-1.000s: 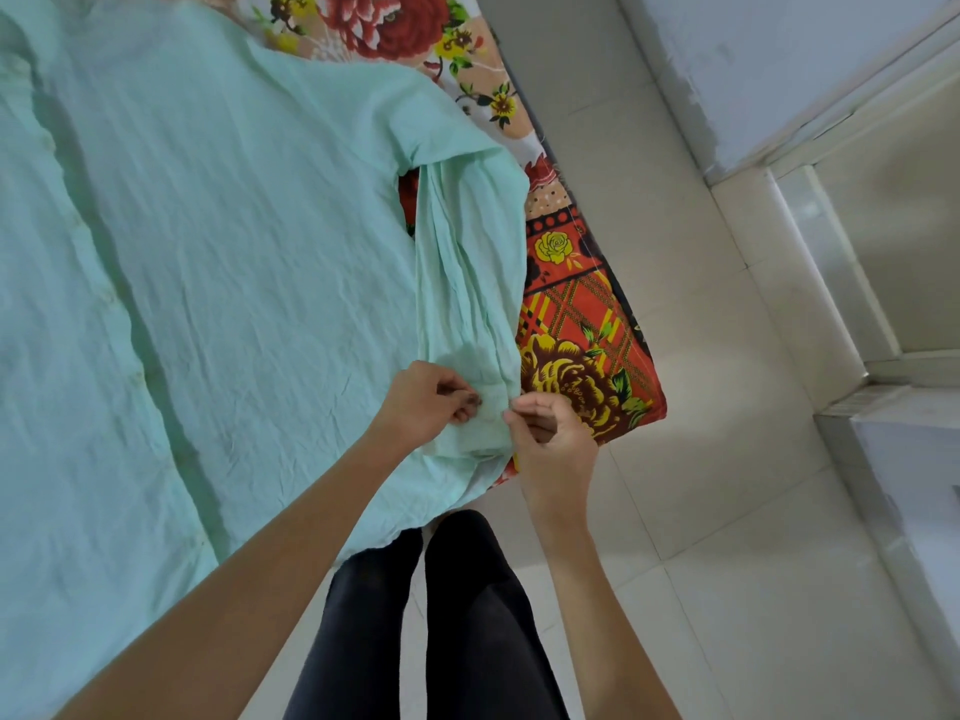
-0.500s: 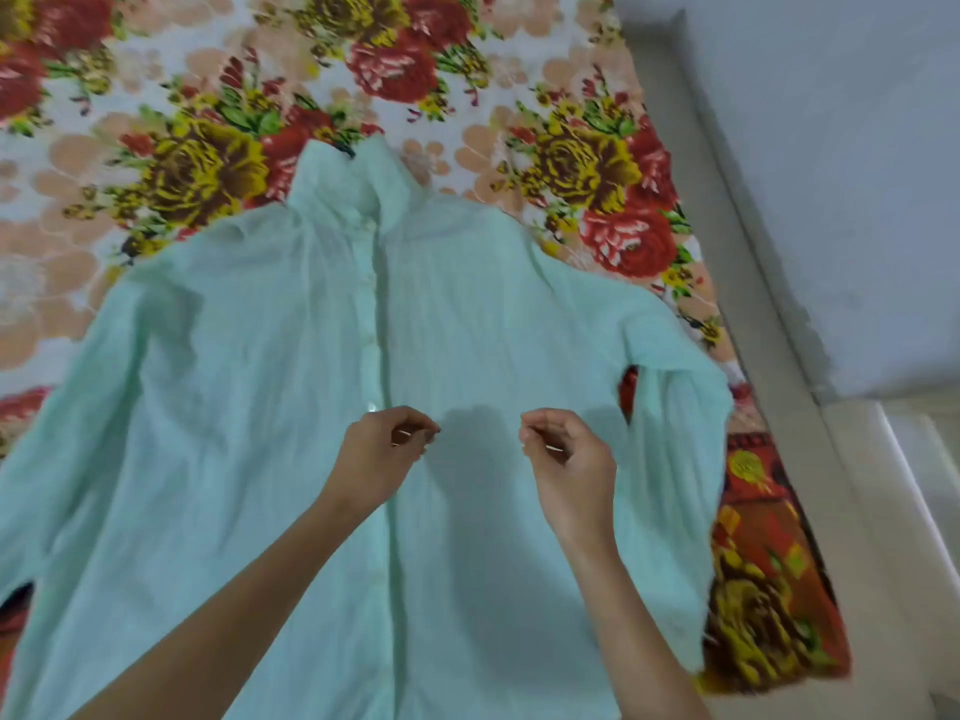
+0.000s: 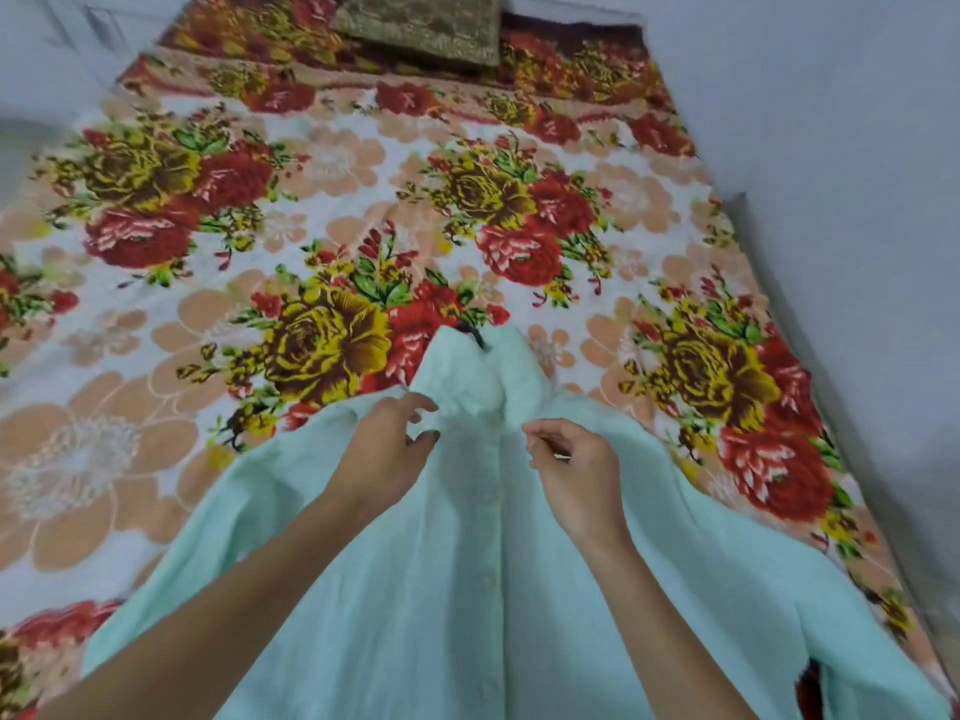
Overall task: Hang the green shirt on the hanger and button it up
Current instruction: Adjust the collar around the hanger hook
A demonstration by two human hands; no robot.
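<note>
Green shirt (image 3: pixel 415 641): flat on the bed (image 3: pixel 156 459), front up, collar (image 3: pixel 483 376) away from me. Hanger (image 3: pixel 474 337): dark hook shows above the collar, so I judge the hanging done. Placket (image 3: pixel 491 563): looks closed down its length; the topmost buttons are unclear and are likely what remains. My left grip (image 3: pixel 384 452): fingers spread, released, at the collar. My right grip (image 3: pixel 576 462): curled just beside the placket; I cannot tell whether it pinches cloth.

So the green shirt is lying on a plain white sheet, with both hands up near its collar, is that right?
Not quite. The head view shows the sheet is printed with large red and yellow flowers, not plain white. The green shirt does lie on it, with the left hand and right hand near its collar.
</note>
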